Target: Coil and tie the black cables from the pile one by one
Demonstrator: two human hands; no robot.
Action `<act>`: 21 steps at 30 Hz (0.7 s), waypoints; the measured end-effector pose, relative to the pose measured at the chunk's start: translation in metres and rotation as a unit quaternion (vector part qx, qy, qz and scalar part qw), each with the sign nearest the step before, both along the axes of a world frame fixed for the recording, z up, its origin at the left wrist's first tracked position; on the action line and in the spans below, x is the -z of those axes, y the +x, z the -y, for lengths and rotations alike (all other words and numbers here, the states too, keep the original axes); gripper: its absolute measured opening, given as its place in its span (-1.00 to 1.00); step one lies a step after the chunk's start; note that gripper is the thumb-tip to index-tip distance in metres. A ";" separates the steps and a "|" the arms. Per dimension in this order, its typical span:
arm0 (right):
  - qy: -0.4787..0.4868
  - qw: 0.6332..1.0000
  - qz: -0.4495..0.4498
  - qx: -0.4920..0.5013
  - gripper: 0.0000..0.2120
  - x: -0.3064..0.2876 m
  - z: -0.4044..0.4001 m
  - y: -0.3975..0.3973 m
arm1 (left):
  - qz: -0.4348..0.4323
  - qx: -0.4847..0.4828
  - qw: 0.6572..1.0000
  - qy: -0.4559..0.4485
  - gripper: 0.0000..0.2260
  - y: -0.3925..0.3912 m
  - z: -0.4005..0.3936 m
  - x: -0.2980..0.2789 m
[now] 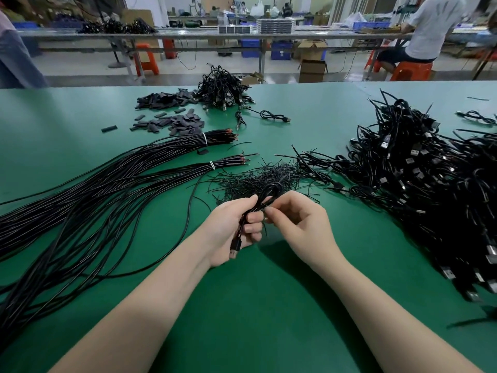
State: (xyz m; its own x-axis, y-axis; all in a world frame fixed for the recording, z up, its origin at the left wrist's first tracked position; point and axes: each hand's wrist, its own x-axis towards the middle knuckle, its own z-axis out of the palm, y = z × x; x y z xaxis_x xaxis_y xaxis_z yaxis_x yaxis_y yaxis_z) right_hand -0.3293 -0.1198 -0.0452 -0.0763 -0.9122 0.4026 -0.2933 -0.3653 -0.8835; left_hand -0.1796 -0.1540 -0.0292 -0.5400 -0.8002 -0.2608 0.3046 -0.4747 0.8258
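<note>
My left hand [231, 232] grips a coiled black cable [269, 193] just above the green table; the coil's loop sticks up past my fingers and its USB plug [234, 250] hangs below my palm. My right hand [298, 224] pinches a thin black twist tie [265, 227] against the coil's middle. Straight behind my hands lies a heap of loose black ties [258, 179]. A long spread of uncoiled black cables [94, 195] covers the left side. A big pile of coiled cables with USB plugs [430, 184] fills the right.
At the back of the green table [269, 305] lie dark sleeve pieces [172, 122], a smaller cable heap [223, 90] and one loose coiled cable [274, 115]. Beyond the table edge stand workbenches, orange stools, and a seated person [427, 30] at the far right.
</note>
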 end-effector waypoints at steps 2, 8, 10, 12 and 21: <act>-0.003 1.000 0.003 0.001 -0.81 0.001 0.000 0.001 | -0.044 0.016 0.999 0.025 -0.78 0.001 0.000 0.000; 0.035 0.997 0.053 -0.033 -0.82 0.001 0.001 -0.001 | -0.086 0.032 0.995 0.045 -0.75 0.003 -0.001 0.005; 0.046 0.994 0.083 -0.051 -0.80 0.000 0.000 -0.002 | -0.083 0.044 0.995 0.034 -0.77 0.005 0.000 0.006; 0.052 0.991 0.103 -0.067 -0.81 -0.001 0.000 -0.003 | -0.078 0.062 0.995 0.015 -0.80 0.008 0.001 0.005; 0.122 0.966 0.162 -0.160 -0.89 -0.002 -0.002 -0.007 | -0.090 0.119 0.989 -0.011 -0.80 0.014 0.003 0.006</act>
State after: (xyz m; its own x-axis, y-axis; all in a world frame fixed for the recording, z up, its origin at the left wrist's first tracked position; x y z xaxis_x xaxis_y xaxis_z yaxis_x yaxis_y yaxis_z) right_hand -0.3368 -0.1178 -0.0431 0.1387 -0.9747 0.1752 0.1072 -0.1611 -0.9811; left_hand -0.1654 -0.1575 -0.0357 -0.7493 -0.6500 -0.1264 0.3304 -0.5324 0.7794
